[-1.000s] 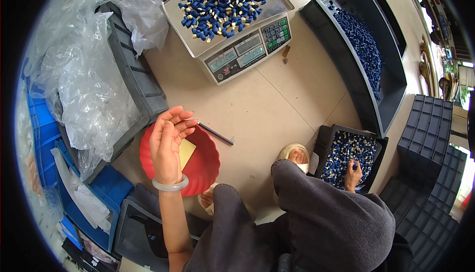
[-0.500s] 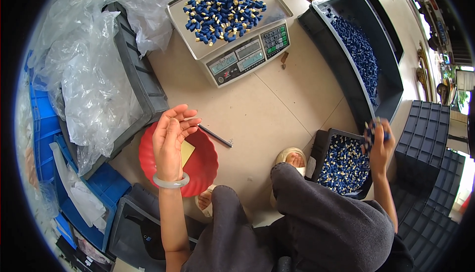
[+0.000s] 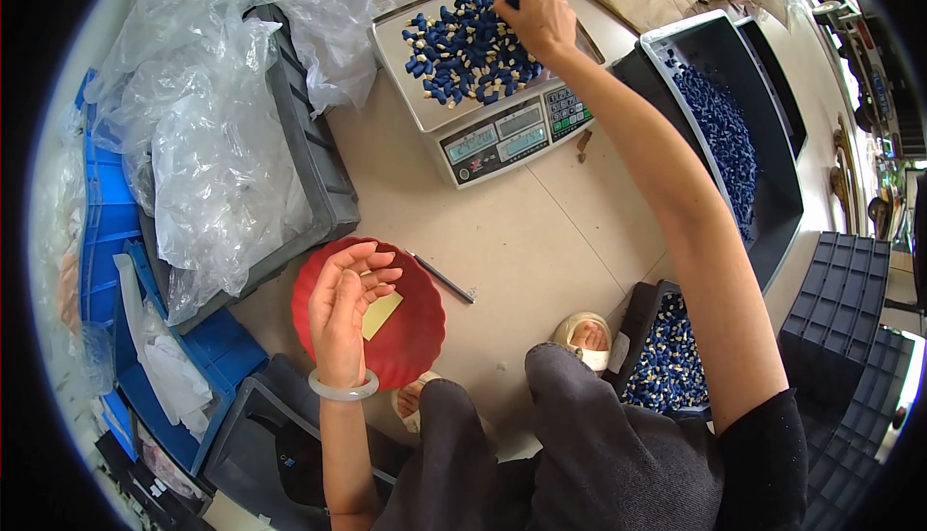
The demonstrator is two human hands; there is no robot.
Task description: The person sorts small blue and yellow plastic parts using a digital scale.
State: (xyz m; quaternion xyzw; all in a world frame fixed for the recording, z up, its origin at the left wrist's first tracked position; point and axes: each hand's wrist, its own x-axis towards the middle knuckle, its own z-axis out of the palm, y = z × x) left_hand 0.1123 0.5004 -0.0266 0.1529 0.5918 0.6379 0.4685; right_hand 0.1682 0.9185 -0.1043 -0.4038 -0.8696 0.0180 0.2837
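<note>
A heap of small blue-and-cream pieces (image 3: 463,48) lies on the metal pan of a digital scale (image 3: 410,106). My right hand (image 3: 543,21) reaches over the heap's far right side. Its fingers curl down round blue pieces there; the palm side is hidden. My left hand (image 3: 343,314) hovers above a red scalloped bowl (image 3: 415,343), palm turned inward, fingers loosely bent and apart, holding nothing. A yellow card (image 3: 382,315) lies in the bowl. Beside my right foot, a dark bin (image 3: 632,338) contains more of the blue-and-cream pieces (image 3: 668,357), partly covered by my right arm.
A long grey bin (image 3: 787,212) with blue pieces (image 3: 719,135) stands at the right. Clear plastic bags (image 3: 222,154) fill a dark crate (image 3: 333,193) at the left. A dark pen-like stick (image 3: 442,277) lies on the floor by the bowl. Ribbed dark crates (image 3: 835,290) stand far right.
My right hand has moved from the bin beside my right foot, where it held a handful of pieces, up to the heap on the scale. My left hand stays over the bowl.
</note>
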